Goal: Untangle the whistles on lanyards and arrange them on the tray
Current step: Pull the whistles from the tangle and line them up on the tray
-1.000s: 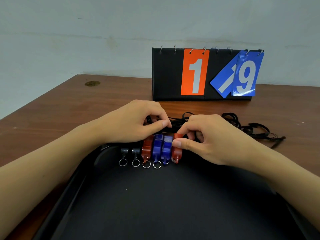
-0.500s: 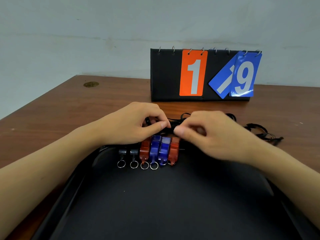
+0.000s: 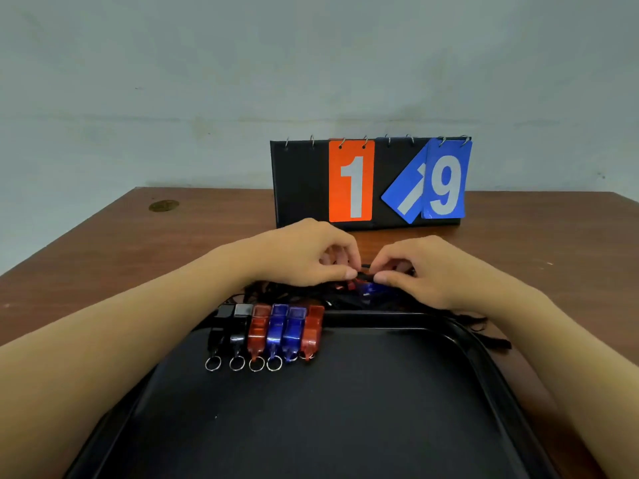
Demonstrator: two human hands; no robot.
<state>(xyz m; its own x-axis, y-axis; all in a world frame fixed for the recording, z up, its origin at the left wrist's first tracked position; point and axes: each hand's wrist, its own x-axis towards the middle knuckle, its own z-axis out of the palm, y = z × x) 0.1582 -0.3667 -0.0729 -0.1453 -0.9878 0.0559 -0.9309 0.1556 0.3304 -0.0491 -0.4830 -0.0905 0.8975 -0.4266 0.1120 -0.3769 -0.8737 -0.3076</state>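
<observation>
Working at the knot itself, both hands meet over the heap of black cords point(image 3: 345, 299) that lies on the table just behind the tray's far rim. The left hand point(image 3: 307, 254) pinches a strand between thumb and forefinger; the right hand point(image 3: 425, 271) pinches the same stretch from the other side, their fingertips almost touching. Just under that pinch a blue whistle point(image 3: 375, 288) shows in the tangle, and beside it something small and red point(image 3: 349, 284), likely another whistle, though too little of it shows to be sure.

Six whistles point(image 3: 268, 331) lie side by side on the tray point(image 3: 460, 335) along its far edge: two black, one red, two blue, one red, with their key rings pointing toward the person. The rest of the tray is bare black.

So the step in hand looks like freeing the next whistle from the heap, with the row well begun but not finished. The next move probably calls for easing the pinched cord apart gently, finding which loop holds the blue whistle, and drawing it out without tightening the others.

Behind the hands a flip scoreboard point(image 3: 351, 181) stands on the brown table point(image 3: 103, 254), showing an orange 1 and a blue 9.
</observation>
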